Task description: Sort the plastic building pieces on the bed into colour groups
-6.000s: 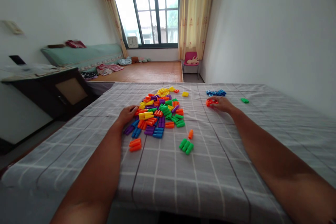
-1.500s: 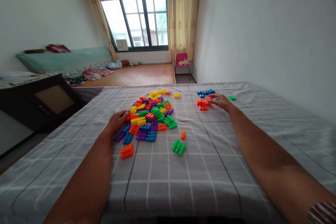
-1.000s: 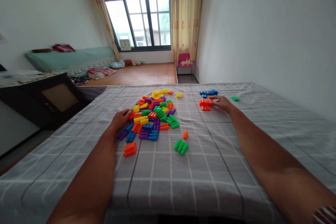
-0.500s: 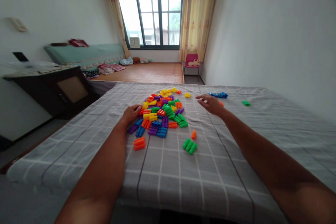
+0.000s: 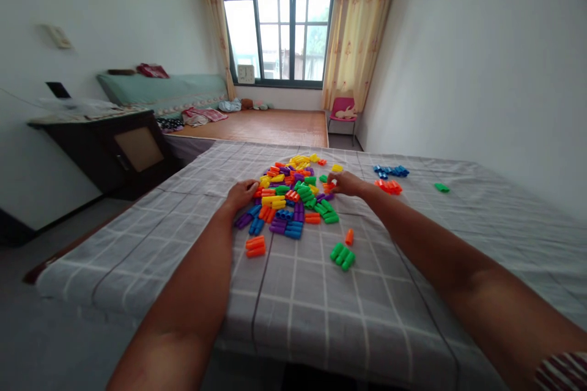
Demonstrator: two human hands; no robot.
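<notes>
A heap of coloured plastic building blocks (image 5: 293, 195), shaped like joined short tubes, lies on the checked cloth in front of me. At its left edge my left hand (image 5: 241, 194) rests with loosely bent fingers, the fingertips against the outer blocks; no block shows in its grasp. On the heap's right side, my right hand (image 5: 346, 184) has its fingers closed on an orange block (image 5: 328, 187), partly covered by the fingertips. Just below that hand are green blocks (image 5: 326, 211). A yellow block (image 5: 337, 168) lies beyond its fingers.
To the right lie a blue group (image 5: 391, 171), an orange group (image 5: 388, 187) and a single green block (image 5: 441, 187). Nearer me are an orange block (image 5: 255, 246), a small orange piece (image 5: 349, 236) and a green block (image 5: 343, 256). A dark cabinet (image 5: 101, 140) stands at left.
My right hand has moved left to the heap and closed on an orange block. The orange group at right, mostly hidden by that hand before, now shows. My left hand stays at the heap.
</notes>
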